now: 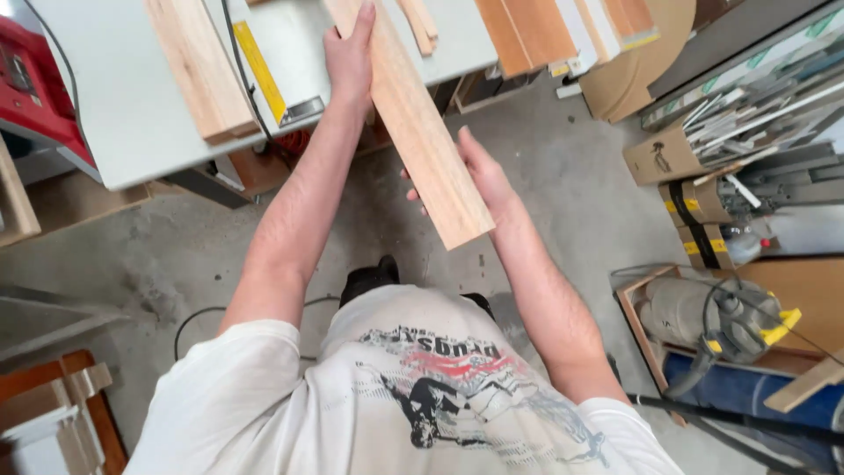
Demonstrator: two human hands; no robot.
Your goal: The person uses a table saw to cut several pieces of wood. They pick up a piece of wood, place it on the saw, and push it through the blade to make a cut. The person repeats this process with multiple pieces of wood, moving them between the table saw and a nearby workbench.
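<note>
I hold a long light wooden board (420, 132) that slants from the grey saw table (132, 105) down toward my body. My left hand (350, 54) grips the board's left edge up on the table. My right hand (479, 171) supports the board from below and the right, close to its near end, which hangs off the table over the concrete floor.
A thicker wooden plank (200, 66) and a yellow-marked fence rail (259, 62) lie on the table to the left. More boards (527, 31) lie at the top right. Cardboard boxes (668, 154), a shop vacuum (703, 317) and stacked strips crowd the right side. A red machine (31, 79) stands at the far left.
</note>
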